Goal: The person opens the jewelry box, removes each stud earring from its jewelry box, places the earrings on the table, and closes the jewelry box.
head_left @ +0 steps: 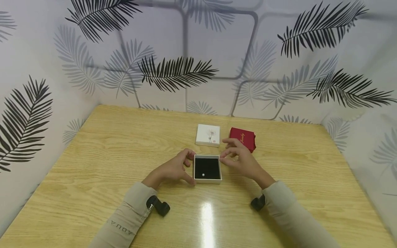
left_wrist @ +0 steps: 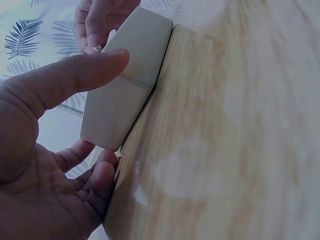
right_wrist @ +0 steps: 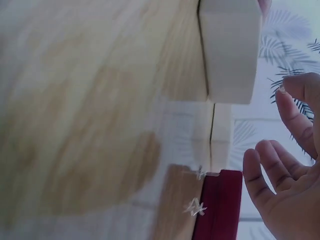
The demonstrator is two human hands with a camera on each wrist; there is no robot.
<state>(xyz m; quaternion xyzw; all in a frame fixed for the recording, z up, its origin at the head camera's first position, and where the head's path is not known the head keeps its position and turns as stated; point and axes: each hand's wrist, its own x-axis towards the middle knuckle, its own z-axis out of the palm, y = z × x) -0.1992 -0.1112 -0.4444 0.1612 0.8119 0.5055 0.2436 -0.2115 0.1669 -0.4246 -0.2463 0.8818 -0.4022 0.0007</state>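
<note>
Gripped by half-curled left hand point(head_left: 174, 169): open white square cardboard box point(head_left: 207, 181) on wood-grain table point(head_left: 130, 144); on black lining point(head_left: 209, 166), round white bead point(head_left: 203, 175), apparently placed. Pinched in right hand point(head_left: 243, 162): tiny pale piece point(right_wrist: 282, 90), unplaced. White flower-printed lid point(head_left: 205, 134), off.

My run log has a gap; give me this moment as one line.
left hand: holds open box; right hand: pinches small pale item; in box: white bead; beyond box: white lid, red pouch

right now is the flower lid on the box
No, the lid lies on the table beyond the box, whose black inside shows.
</note>
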